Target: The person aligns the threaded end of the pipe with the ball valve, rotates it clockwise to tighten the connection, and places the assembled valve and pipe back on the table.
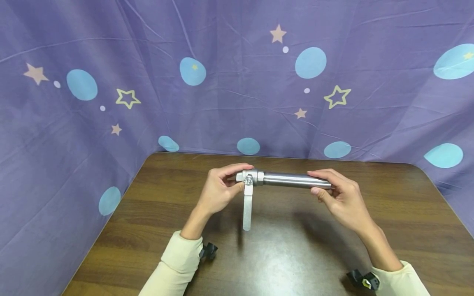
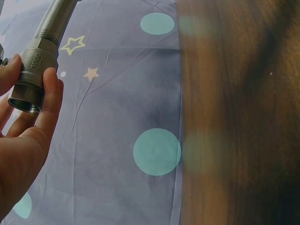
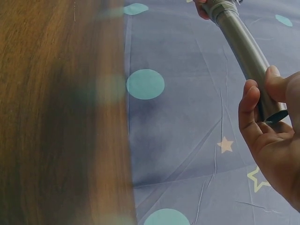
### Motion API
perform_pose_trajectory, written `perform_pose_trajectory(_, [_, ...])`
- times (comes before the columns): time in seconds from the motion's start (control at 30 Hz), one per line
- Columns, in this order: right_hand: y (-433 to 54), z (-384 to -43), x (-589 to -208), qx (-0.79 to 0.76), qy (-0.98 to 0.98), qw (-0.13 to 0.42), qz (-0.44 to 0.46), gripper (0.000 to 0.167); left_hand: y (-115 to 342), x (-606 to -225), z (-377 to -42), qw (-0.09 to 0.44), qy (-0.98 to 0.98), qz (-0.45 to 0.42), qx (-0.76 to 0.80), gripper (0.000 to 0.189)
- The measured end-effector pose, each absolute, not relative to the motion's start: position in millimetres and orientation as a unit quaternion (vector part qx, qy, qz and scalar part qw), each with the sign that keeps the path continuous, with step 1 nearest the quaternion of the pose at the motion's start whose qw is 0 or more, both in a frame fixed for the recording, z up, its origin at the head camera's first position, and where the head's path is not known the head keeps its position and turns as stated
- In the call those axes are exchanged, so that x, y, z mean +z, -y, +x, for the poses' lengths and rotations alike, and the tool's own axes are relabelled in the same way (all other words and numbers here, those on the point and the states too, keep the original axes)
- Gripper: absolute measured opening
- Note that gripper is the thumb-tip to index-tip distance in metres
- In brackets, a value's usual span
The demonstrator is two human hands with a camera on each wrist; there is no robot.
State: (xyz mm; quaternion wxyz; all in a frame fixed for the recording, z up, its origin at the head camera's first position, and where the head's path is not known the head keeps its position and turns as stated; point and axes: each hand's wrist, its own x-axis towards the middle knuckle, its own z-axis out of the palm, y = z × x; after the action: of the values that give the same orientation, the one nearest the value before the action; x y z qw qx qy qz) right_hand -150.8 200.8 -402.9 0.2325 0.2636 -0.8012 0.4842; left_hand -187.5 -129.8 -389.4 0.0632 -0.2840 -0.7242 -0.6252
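Observation:
A metal ball valve is joined end to end with a straight steel pipe, and both are held up over the table. My left hand grips the valve's body at its outer end, thumb toward me and fingers on the far side. The valve's flat lever handle points down toward me. At the pipe's other end, my right hand pinches it between thumb and fingers. Threads show where pipe meets valve in the left wrist view, and the valve's open end faces that camera. The pipe's far end looks hollow.
Beneath the hands lies a brown wooden table. A purple curtain with stars and blue spots hangs along the table's back and sides. Dark wrist-camera mounts stick out beside the cream sleeves.

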Motion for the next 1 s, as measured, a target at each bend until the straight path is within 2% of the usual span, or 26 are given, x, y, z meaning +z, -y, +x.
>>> perform_pose_trajectory(0.63, [-202.8,-150.0,-401.9,0.483,0.808,0.211,0.263,0.049,130.4,-389.0,-187.1,0.064,0.724,-0.288,-0.624,0.045])
perform_pose_trajectory(1.0, [-203.5,-150.5,-402.6,0.474,0.812,0.217,0.262,0.049,129.5,-388.6,-187.2,0.059,0.722,-0.282,-0.628,0.044])
